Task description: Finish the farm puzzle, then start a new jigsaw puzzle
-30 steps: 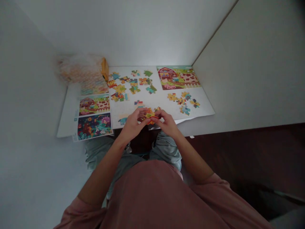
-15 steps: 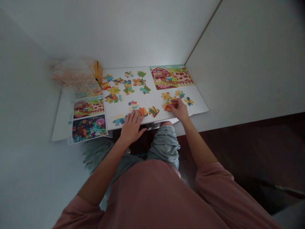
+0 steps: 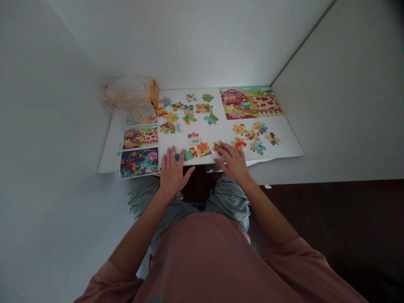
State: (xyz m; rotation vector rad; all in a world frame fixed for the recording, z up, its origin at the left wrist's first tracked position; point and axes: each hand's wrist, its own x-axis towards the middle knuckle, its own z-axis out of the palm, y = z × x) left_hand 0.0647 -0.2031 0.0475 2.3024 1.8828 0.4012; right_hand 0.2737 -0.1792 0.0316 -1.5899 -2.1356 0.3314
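My left hand (image 3: 173,170) lies with fingers spread on the front edge of the white table. Its fingertips partly cover a dark blue jigsaw piece (image 3: 178,157). Just right of them, a green-and-yellow jigsaw piece (image 3: 190,153) sits against an orange one (image 3: 203,149). My right hand (image 3: 232,162) has its fingers stretched out, fingertips resting on a small green-and-yellow jigsaw piece (image 3: 216,145); the thumb stays apart from it. Right of this hand is a loose cluster with a red-and-yellow piece (image 3: 239,143) and a light blue piece (image 3: 259,147).
Several loose pieces, among them a green one (image 3: 211,119), lie across the table's back left. A farm picture (image 3: 251,103) is at the back right. On the left are a picture sheet (image 3: 139,162), a yellow box (image 3: 154,94) and a blurred plastic bag (image 3: 128,94). Walls stand behind and right.
My right hand has left the right-hand cluster and moved left to a piece near the front edge, uncovering the light blue piece. My left hand stays at the edge. The view has shifted left.
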